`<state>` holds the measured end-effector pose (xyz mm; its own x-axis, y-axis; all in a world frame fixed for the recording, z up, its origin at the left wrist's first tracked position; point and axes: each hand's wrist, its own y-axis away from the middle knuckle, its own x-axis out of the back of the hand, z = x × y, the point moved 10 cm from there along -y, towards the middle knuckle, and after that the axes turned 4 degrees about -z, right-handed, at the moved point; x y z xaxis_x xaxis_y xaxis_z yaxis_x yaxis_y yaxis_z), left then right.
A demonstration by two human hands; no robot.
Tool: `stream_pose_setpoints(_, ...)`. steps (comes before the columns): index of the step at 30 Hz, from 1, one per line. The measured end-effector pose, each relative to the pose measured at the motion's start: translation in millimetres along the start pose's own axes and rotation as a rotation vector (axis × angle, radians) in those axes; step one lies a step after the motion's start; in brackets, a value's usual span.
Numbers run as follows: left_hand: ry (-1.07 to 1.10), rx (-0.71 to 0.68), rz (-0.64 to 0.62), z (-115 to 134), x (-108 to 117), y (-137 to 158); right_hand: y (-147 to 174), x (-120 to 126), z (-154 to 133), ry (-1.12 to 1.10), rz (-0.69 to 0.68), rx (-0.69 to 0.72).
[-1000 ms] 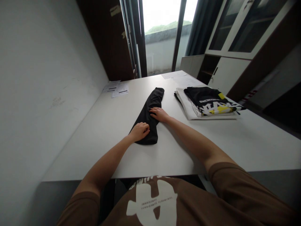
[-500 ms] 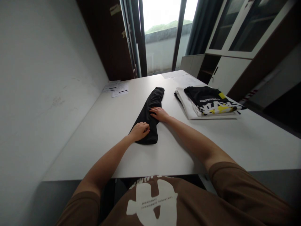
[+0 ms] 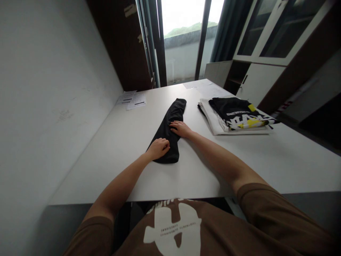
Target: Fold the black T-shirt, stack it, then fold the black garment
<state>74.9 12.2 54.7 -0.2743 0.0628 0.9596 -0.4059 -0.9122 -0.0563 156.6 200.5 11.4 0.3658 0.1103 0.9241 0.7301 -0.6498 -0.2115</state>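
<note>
A folded black garment point(image 3: 174, 113) lies lengthwise on the white table in front of me, narrow at its far end and wider at the near end. Over its near part is my left hand point(image 3: 159, 148), with fingers curled in and closed on the cloth. My right hand point(image 3: 181, 129) rests on the garment's right edge around the middle, fingers stretched out flat and slightly apart. What kind of garment it is cannot be made out in its folded state.
To the right on the table point(image 3: 114, 142) sits a stack of folded clothes point(image 3: 210, 117), white below and a printed black shirt point(image 3: 234, 108) on top. Paper sheets point(image 3: 136, 102) lie at the back left, others point(image 3: 210, 89) at the back right. A wall point(image 3: 53, 106) borders the left side.
</note>
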Motion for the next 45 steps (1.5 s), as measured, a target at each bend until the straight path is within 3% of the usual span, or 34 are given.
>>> stream_pose_setpoints(45, -0.01, -0.003, 0.001, 0.2, 0.5, -0.3, 0.9, 3.9, -3.7, -0.011, 0.007, 0.012)
